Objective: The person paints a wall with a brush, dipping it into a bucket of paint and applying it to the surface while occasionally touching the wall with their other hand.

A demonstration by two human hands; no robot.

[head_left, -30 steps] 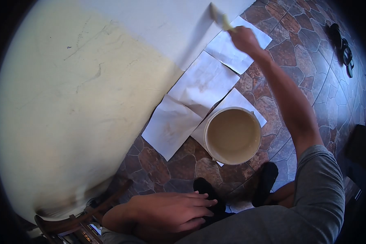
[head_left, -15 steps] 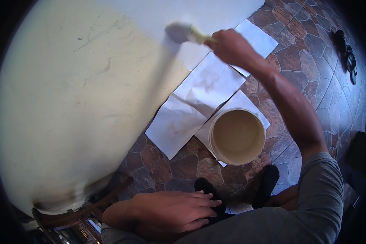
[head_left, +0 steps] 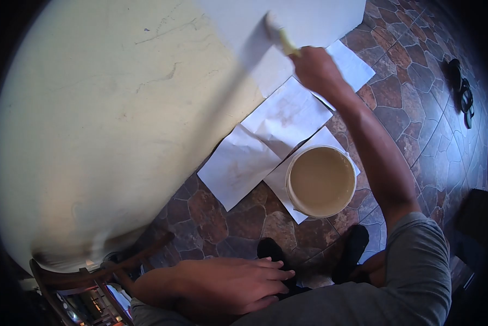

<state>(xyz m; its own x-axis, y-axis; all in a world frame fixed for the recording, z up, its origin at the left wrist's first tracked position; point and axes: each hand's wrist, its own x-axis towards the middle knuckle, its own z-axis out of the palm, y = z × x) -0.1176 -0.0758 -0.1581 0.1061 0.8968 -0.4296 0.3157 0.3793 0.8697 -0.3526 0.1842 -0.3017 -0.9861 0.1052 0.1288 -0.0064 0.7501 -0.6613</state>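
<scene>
My right hand [head_left: 318, 68] is closed around the handle of a paintbrush [head_left: 283, 41]. The brush's bristle end is against or very near the wall [head_left: 141, 114], in the whiter area at the top; contact is hard to judge because of blur. The wall is cream at the left and white at upper right. Low in the view, my left hand [head_left: 236, 285] rests over my lap with its fingers stretched out, holding nothing. A round bucket [head_left: 321, 182] with light brown liquid in it stands on the floor, below my right forearm.
White paper sheets [head_left: 238, 165] lie along the foot of the wall and under the bucket. The floor [head_left: 390, 81] is stone-patterned tile. Dark sandals [head_left: 465, 98] lie at far right, and a wooden chair [head_left: 86, 280] stands at lower left. My dark-clad feet [head_left: 354, 247] are near the bucket.
The paintbrush in my right hand has moved right and slightly up across the white part of the wall. My left hand stays on my lap. The view has shifted a little.
</scene>
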